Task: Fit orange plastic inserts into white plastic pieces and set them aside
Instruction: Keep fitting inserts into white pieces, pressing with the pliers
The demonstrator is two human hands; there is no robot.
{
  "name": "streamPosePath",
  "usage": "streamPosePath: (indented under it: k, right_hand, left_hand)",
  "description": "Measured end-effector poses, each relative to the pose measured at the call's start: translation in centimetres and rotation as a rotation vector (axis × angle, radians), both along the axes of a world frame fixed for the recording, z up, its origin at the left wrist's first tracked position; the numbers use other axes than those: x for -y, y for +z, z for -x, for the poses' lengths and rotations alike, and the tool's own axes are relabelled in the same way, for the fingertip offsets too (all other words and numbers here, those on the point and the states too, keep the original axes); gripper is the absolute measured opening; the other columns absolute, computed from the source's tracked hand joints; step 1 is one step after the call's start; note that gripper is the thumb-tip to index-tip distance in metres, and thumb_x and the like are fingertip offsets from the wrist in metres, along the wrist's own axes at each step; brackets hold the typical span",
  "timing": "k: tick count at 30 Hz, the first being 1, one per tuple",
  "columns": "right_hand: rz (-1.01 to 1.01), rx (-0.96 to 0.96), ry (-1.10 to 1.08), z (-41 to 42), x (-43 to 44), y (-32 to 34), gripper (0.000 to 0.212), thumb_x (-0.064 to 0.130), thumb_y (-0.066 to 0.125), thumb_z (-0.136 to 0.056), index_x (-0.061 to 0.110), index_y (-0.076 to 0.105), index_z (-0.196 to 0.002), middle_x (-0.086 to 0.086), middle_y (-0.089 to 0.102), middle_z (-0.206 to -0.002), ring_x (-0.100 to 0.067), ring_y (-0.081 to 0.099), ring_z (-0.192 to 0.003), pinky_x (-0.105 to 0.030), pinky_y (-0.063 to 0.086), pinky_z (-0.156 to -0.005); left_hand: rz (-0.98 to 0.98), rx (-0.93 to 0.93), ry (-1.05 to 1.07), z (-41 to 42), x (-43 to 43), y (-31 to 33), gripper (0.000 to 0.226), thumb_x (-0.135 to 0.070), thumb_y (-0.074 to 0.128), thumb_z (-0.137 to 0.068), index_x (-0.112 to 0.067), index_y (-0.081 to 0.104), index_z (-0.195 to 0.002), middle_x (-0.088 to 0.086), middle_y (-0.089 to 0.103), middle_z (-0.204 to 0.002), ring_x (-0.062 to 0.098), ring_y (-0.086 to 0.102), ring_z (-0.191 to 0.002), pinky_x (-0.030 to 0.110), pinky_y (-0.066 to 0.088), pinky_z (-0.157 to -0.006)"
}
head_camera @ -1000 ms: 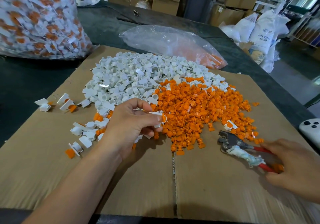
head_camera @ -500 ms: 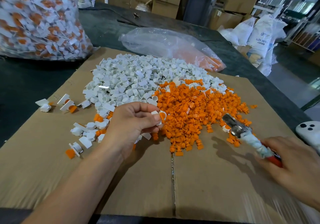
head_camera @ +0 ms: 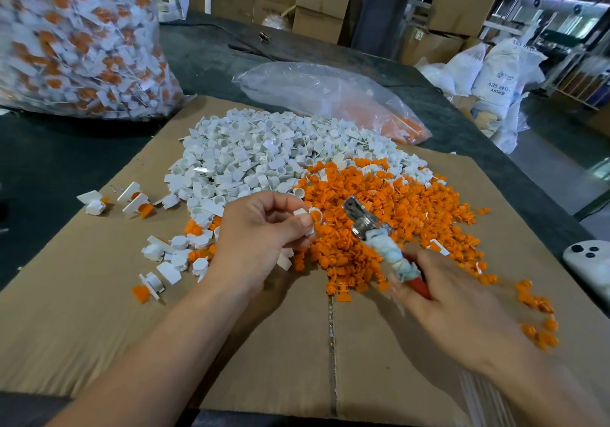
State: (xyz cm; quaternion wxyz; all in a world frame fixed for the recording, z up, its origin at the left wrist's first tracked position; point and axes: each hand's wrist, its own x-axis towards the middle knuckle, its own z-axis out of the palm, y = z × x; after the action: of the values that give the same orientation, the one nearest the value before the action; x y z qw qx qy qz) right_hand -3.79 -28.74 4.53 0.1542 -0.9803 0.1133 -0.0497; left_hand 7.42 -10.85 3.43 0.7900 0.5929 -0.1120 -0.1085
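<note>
A heap of white plastic pieces (head_camera: 251, 159) lies on the cardboard sheet (head_camera: 257, 344), merging on its right into a heap of orange inserts (head_camera: 389, 208). My left hand (head_camera: 260, 245) pinches one white piece (head_camera: 308, 217) with an orange insert in its ring, held just above the near edge of the heaps. My right hand (head_camera: 462, 301) grips red-handled pliers (head_camera: 379, 238) with a wrapped handle; their metal jaws point up-left, close to the held piece. Several assembled pieces (head_camera: 138, 202) lie to the left.
A big clear bag of assembled pieces (head_camera: 82, 40) stands at the back left. A flatter plastic bag (head_camera: 330, 96) with orange parts lies behind the heaps. A white phone (head_camera: 591, 258) rests at the right edge. Loose orange inserts (head_camera: 538, 314) lie near my right wrist.
My right hand picked the pliers up from the cardboard and swung them left toward the piece in my left hand. My left hand stayed roughly in place, raising the piece slightly.
</note>
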Motion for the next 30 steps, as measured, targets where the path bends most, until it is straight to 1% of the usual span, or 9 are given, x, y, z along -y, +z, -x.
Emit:
streamPosePath:
  k: [2, 5, 7, 9, 13, 18, 22, 25, 30]
  right_hand:
    - [-0.039, 0.023, 0.002, -0.4, -0.4, 0.0, 0.037, 0.047, 0.042, -0.089, 0.03, 0.04, -0.122, 0.015, 0.042, -0.1, -0.002, 0.039, -0.091, -0.018, 0.025, -0.067]
    - [-0.094, 0.053, -0.013, -0.7, -0.9, -0.1, 0.05, 0.048, 0.04, -0.089, 0.027, 0.034, -0.133, 0.012, 0.042, -0.111, -0.003, 0.037, -0.101, -0.021, 0.028, -0.079]
    - [-0.109, 0.064, -0.017, -0.8, -1.2, -0.2, 0.054, 0.049, 0.039, -0.089, 0.025, 0.031, -0.136, 0.008, 0.042, -0.12, -0.007, 0.038, -0.11, -0.025, 0.032, -0.088]
    - [-0.127, 0.067, -0.022, -0.8, -1.4, -0.3, 0.056, 0.049, 0.039, -0.088, 0.025, 0.029, -0.138, 0.008, 0.04, -0.121, -0.007, 0.038, -0.112, -0.026, 0.032, -0.092]
    - [-0.129, 0.058, -0.012, -1.1, -1.8, -0.5, 0.054, 0.049, 0.039, -0.088, 0.024, 0.031, -0.136, 0.01, 0.039, -0.111, -0.009, 0.042, -0.106, -0.025, 0.033, -0.087]
    - [-0.142, 0.057, -0.013, -1.4, -2.0, -0.9, 0.056, 0.047, 0.04, -0.089, 0.023, 0.031, -0.139, 0.004, 0.042, -0.121, -0.011, 0.038, -0.116, -0.024, 0.03, -0.091]
    - [-0.124, 0.075, 0.0, -1.5, -2.2, -1.1, 0.054, 0.047, 0.04, -0.088, 0.024, 0.033, -0.136, 0.012, 0.035, -0.108, -0.004, 0.035, -0.104, -0.02, 0.025, -0.079]
    - [-0.1, 0.077, -0.005, -1.5, -2.3, -1.2, 0.054, 0.048, 0.039, -0.088, 0.025, 0.032, -0.136, 0.011, 0.036, -0.111, -0.003, 0.033, -0.104, -0.02, 0.026, -0.08]
    - [-0.058, 0.079, 0.009, -1.5, -2.2, -1.0, 0.049, 0.047, 0.039, -0.089, 0.027, 0.035, -0.133, 0.014, 0.034, -0.101, -0.001, 0.032, -0.093, -0.021, 0.025, -0.074]
  left_hand:
    - [-0.004, 0.063, 0.035, 0.2, 0.3, 0.3, 0.02, 0.012, 0.063, -0.076, -0.007, 0.061, -0.07, -0.001, 0.062, -0.051, 0.01, 0.06, -0.046, 0.018, 0.051, -0.048]
    - [0.007, 0.105, 0.059, 0.4, 0.5, 0.7, 0.022, 0.012, 0.063, -0.076, -0.009, 0.061, -0.071, -0.002, 0.061, -0.049, 0.01, 0.06, -0.047, 0.017, 0.051, -0.049]
    - [0.023, 0.112, 0.065, 0.4, 0.6, 0.8, 0.021, 0.011, 0.064, -0.076, -0.009, 0.061, -0.072, -0.002, 0.062, -0.05, 0.009, 0.061, -0.048, 0.017, 0.05, -0.049]
    - [0.033, 0.116, 0.066, 0.4, 0.7, 0.9, 0.021, 0.011, 0.064, -0.076, -0.009, 0.061, -0.072, -0.003, 0.062, -0.05, 0.01, 0.062, -0.049, 0.017, 0.051, -0.05]
    - [0.043, 0.122, 0.067, 0.3, 1.0, 1.0, 0.023, 0.011, 0.064, -0.076, -0.011, 0.062, -0.071, -0.004, 0.062, -0.049, 0.01, 0.062, -0.049, 0.018, 0.052, -0.051]
    - [0.069, 0.12, 0.076, 0.0, 1.1, 1.0, 0.022, 0.011, 0.064, -0.076, -0.01, 0.062, -0.07, -0.002, 0.062, -0.05, 0.009, 0.061, -0.047, 0.017, 0.051, -0.05]
    - [0.055, 0.1, 0.072, 0.0, 1.2, 0.8, 0.023, 0.011, 0.064, -0.076, -0.011, 0.062, -0.07, -0.005, 0.06, -0.048, 0.008, 0.06, -0.045, 0.018, 0.053, -0.05]
    - [0.048, 0.1, 0.069, 0.0, 1.2, 0.7, 0.023, 0.011, 0.064, -0.075, -0.011, 0.062, -0.07, -0.006, 0.059, -0.047, 0.007, 0.06, -0.045, 0.019, 0.054, -0.05]
    - [0.06, 0.13, 0.075, 0.3, 1.1, 0.7, 0.023, 0.012, 0.064, -0.075, -0.011, 0.061, -0.07, -0.005, 0.058, -0.047, 0.007, 0.059, -0.043, 0.018, 0.052, -0.049]
